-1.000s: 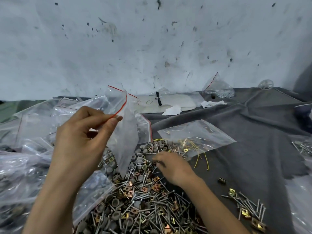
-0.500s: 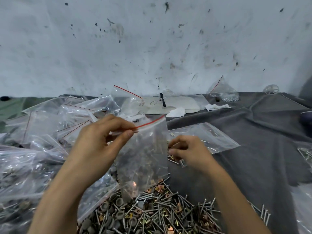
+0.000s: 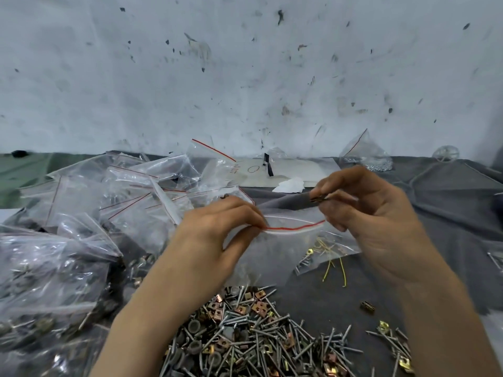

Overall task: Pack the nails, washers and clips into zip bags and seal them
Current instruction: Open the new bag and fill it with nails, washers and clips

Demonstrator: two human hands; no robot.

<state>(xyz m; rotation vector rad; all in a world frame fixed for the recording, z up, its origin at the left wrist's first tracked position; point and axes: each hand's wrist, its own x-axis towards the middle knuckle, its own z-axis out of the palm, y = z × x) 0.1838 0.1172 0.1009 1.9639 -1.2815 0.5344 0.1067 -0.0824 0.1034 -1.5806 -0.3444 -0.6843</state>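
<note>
Scuffed white wall [image 3: 245,77] rises behind grey cloth-covered table [image 3: 449,202].

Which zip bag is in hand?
The bag held up, its red strip pinched by the left hand; the others lie on the cloth.

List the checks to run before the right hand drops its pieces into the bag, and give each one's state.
1. Zip bag mouth open: ok, its red-lined rim bows apart between the hands.
2. Left hand pinches the rim's left end: ok.
3. Right hand pinches small metal pieces: ok; their kind, cannot tell.
4. Pieces over the mouth: ok, just above its right end.
5. Bag already holds parts: cannot tell; it is see-through over clutter.
6. Packing finished: not ok; pile of nails, washers and clips lies loose below.
</note>
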